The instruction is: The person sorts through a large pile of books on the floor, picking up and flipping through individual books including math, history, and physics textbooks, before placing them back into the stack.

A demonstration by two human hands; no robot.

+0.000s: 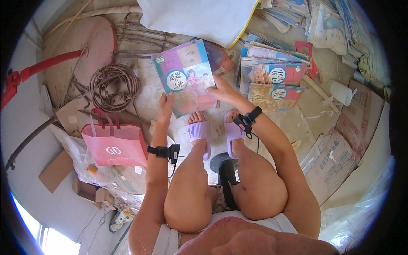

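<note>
Above my feet I hold up a textbook (188,76) with a purple, blue and pale cover showing two drawn children. My left hand (165,106) grips its lower left edge, a ring on one finger. On the opposite side my right hand (221,91) has the right edge between thumb and fingers. Behind the book's right edge lies a dark red and blue booklet (218,57), partly covered. To the right, several textbooks (274,75) lie overlapped in a fanned stack on the floor.
A pink bag (114,145) stands at left, below a coiled brown cable (114,87). A large white bag (194,16) lies at the top. Piles of old papers (328,28) fill the upper right. A mallet-like tool (339,94) and flattened cardboard (333,162) are at right.
</note>
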